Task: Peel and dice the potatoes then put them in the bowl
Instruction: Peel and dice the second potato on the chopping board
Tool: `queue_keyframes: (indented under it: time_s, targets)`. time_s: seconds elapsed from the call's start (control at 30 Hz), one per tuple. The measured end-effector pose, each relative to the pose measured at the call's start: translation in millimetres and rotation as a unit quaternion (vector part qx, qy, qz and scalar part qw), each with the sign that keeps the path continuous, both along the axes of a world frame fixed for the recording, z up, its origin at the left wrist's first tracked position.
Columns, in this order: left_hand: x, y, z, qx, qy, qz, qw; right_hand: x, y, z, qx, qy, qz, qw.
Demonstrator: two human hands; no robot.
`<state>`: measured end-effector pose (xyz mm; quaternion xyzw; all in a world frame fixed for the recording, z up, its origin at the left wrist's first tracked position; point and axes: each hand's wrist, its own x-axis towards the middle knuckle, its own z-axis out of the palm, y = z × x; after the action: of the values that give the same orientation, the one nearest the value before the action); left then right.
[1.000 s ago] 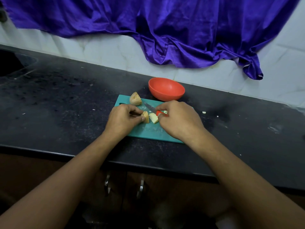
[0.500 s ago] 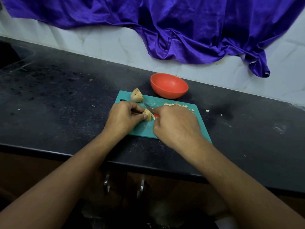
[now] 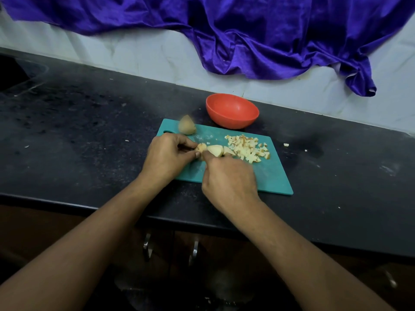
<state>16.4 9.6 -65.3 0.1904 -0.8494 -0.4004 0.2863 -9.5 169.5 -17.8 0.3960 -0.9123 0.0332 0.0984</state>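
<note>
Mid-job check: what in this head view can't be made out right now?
Head view, all four:
- What the right hand grips, if anything: its back covers the fingers; no blade shows.
- Underside of the potato piece the left hand pinches: fingers hide it.
- Near part of the bowl floor: behind its own rim.
- The dark recess at the left edge: cut off, too dim.

On the counter (image 3: 89, 131) lies the cutting board (image 3: 269, 176); the bowl (image 3: 232, 111) stands just behind it. A potato half (image 3: 186, 127) sits at the board's far left corner, diced potato (image 3: 247, 149) lies on its right part, and potato wedges (image 3: 215, 151) lie mid-board, just left of the dice.
</note>
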Motion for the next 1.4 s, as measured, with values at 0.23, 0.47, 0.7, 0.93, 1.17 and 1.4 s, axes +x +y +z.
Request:
queue_keyframes:
  time_s: [0.23, 0.47, 0.7, 0.93, 1.17, 1.4]
  targets:
    - [0.5, 2.0, 2.3, 0.008, -0.004, 0.002, 1.000, -5.3, 16.6, -12.1, 0.002, -0.015, 0.020, 1.000]
    - [1.0, 3.6, 3.6, 0.015, -0.007, 0.005, 1.000, -38.1, 38.4, -14.6, -0.242, -0.342, -0.045, 0.907]
    - [3.0, 3.5, 4.2, 0.011, -0.017, 0.004, 1.000, -35.4, 40.0, 16.2, -0.251, -0.284, -0.044, 0.924]
    - [3.2, 5.1, 3.1, 0.007, 0.000, 0.004, 1.000, -3.6, 22.3, 40.7, -0.079, -0.070, -0.011, 0.994]
    - [2.6, 3.7, 0.5, 0.018, 0.005, 0.004, 1.000, 5.9, 16.7, 37.1, -0.019, -0.017, -0.003, 1.000]
    - [1.5, 2.8, 0.5, 0.006, 0.002, 0.004, 1.000, 7.3, 10.3, 30.6, 0.019, 0.011, -0.002, 1.000]
